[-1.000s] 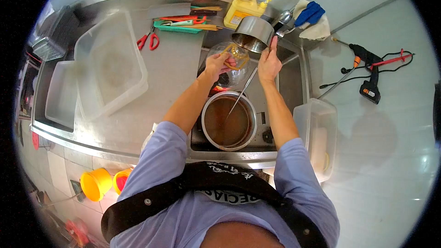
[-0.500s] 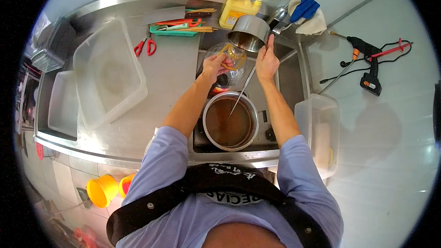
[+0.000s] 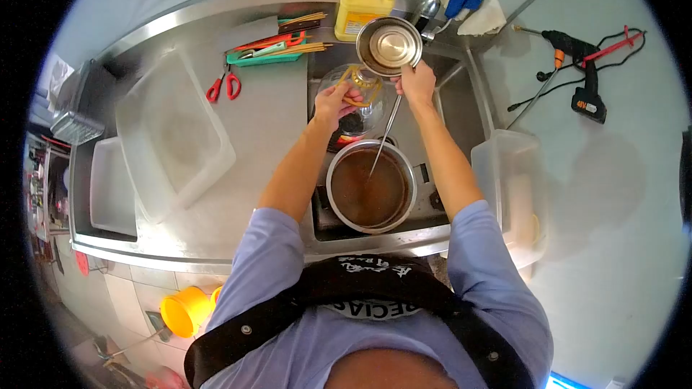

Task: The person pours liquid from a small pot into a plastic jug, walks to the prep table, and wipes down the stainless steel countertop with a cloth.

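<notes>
My left hand [image 3: 336, 104] is closed on the yellow handle of a clear, rounded container [image 3: 374, 117] over the sink. My right hand [image 3: 417, 86] grips a steel saucepan [image 3: 390, 42] by its handle, which is mostly hidden; the pan's inside faces me and looks empty of anything solid. Just below the hands, a steel pot [image 3: 371, 227] holds brown liquid [image 3: 358, 187]. A thin metal rod [image 3: 387, 126] leans out of that liquid, its lower end hidden.
Behind the sink stands a yellow pump jug [image 3: 360, 13]. On the left counter lie red-handled scissors [image 3: 224, 87], a green tray [image 3: 267, 59] of utensils, and a large translucent tub [image 3: 173, 137]. Another clear bin [image 3: 510, 198] is at right. A cordless spray gun [image 3: 577, 57] hangs on the wall.
The saucepan has turned so its inside and bottom face me, where before its side showed. My left hand stays on the yellow handle. The whole view has shifted slightly.
</notes>
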